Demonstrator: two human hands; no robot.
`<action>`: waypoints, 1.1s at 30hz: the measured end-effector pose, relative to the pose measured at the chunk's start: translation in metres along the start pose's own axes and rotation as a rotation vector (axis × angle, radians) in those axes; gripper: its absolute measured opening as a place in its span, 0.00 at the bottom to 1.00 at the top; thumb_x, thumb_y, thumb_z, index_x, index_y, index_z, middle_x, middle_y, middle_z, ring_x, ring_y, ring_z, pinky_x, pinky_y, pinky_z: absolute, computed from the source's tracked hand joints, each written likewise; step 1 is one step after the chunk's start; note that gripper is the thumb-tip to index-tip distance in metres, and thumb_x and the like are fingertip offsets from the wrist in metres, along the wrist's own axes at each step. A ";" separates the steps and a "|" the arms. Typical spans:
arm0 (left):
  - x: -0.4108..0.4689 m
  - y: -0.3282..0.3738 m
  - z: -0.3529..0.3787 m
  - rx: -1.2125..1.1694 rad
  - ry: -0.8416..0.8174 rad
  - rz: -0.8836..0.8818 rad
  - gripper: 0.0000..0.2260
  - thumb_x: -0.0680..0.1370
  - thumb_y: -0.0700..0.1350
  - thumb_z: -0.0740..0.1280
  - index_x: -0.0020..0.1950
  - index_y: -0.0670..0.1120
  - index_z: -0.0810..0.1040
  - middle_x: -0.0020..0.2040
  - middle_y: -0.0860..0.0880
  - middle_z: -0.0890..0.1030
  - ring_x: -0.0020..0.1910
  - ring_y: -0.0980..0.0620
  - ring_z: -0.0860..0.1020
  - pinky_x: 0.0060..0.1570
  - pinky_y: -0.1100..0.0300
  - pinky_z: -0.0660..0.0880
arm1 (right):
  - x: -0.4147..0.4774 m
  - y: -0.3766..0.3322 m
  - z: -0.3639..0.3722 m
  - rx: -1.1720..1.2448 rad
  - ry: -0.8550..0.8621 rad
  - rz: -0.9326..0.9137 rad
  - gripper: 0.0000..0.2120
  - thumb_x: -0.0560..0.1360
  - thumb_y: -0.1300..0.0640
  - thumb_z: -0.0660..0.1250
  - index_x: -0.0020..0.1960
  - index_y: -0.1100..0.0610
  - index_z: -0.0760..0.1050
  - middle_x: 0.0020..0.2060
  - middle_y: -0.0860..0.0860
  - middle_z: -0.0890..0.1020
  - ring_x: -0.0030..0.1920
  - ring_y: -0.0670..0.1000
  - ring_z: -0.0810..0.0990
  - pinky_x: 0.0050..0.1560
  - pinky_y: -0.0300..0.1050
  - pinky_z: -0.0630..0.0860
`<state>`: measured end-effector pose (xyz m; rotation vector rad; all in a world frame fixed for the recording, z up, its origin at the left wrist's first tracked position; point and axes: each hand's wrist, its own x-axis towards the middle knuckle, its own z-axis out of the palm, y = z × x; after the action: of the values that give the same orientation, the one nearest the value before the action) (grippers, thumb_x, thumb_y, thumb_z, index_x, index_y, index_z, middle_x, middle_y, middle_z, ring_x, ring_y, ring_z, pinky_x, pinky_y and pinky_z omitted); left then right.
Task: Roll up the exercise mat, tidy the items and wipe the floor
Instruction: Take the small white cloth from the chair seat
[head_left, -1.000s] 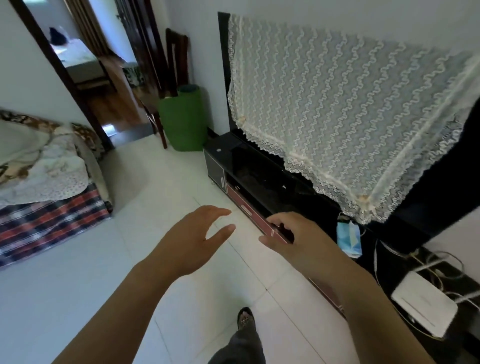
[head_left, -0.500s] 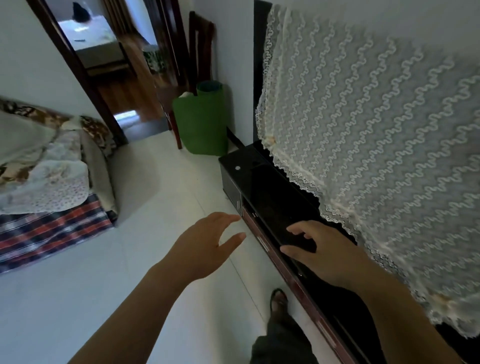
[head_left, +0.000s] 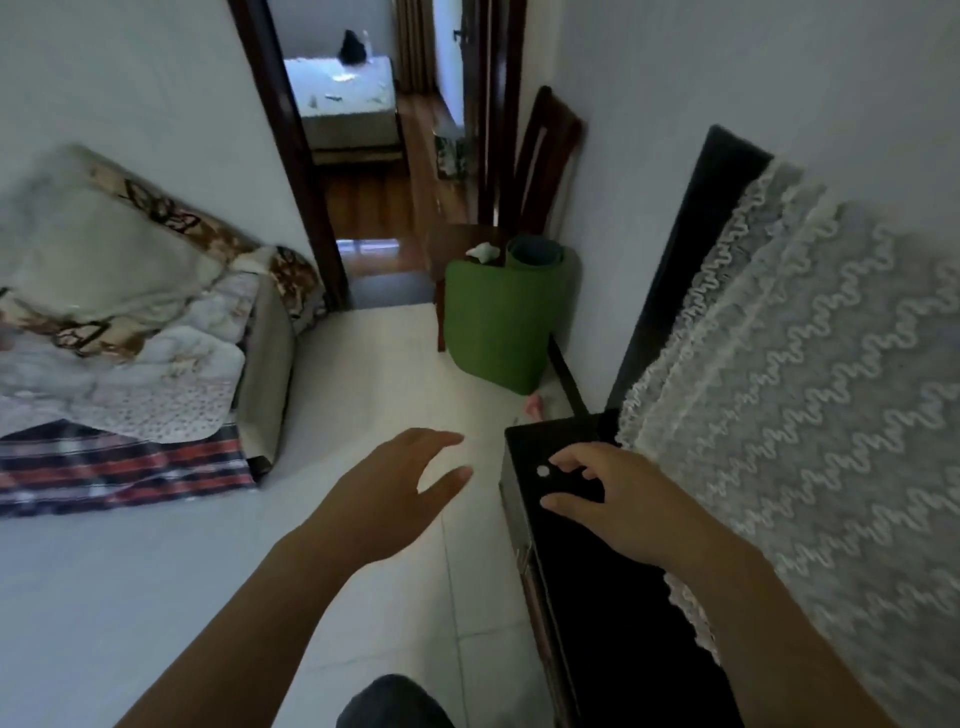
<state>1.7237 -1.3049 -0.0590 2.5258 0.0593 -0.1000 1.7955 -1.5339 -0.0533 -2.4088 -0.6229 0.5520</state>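
You stand on a white tiled floor (head_left: 363, 395) with a doorway (head_left: 363, 208) ahead. The green exercise mat (head_left: 498, 317) stands on end by the right wall, against a wooden chair (head_left: 545, 156), its long axis near vertical and its rolled end pointing up. Your left hand (head_left: 395, 493) hovers over the floor and your right hand (head_left: 618, 504) over the black cabinet (head_left: 597, 597) corner, both spread and holding nothing; piled bedding (head_left: 130, 338) flanks the left, a lace cloth (head_left: 805, 389) the right.
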 end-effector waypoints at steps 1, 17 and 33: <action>0.013 -0.008 -0.008 -0.001 0.032 -0.021 0.27 0.73 0.65 0.52 0.69 0.57 0.66 0.68 0.57 0.70 0.63 0.58 0.70 0.62 0.62 0.68 | 0.025 -0.005 -0.004 -0.005 -0.031 -0.024 0.24 0.73 0.42 0.66 0.66 0.48 0.68 0.62 0.42 0.72 0.56 0.39 0.68 0.54 0.32 0.63; 0.299 -0.183 -0.138 0.026 0.141 -0.215 0.21 0.78 0.60 0.57 0.70 0.56 0.67 0.69 0.56 0.69 0.63 0.56 0.70 0.60 0.58 0.71 | 0.425 -0.093 -0.051 -0.100 -0.224 -0.195 0.23 0.74 0.40 0.63 0.66 0.44 0.66 0.63 0.41 0.70 0.58 0.41 0.68 0.58 0.38 0.66; 0.634 -0.303 -0.241 0.105 0.069 -0.222 0.22 0.78 0.59 0.57 0.71 0.55 0.65 0.70 0.54 0.67 0.63 0.56 0.70 0.58 0.65 0.65 | 0.786 -0.093 -0.122 -0.087 -0.222 -0.179 0.25 0.74 0.42 0.65 0.68 0.46 0.65 0.65 0.43 0.70 0.60 0.43 0.69 0.59 0.37 0.66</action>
<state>2.3492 -0.9061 -0.0899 2.6194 0.3718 -0.1075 2.4623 -1.0925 -0.0916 -2.3588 -0.9654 0.7345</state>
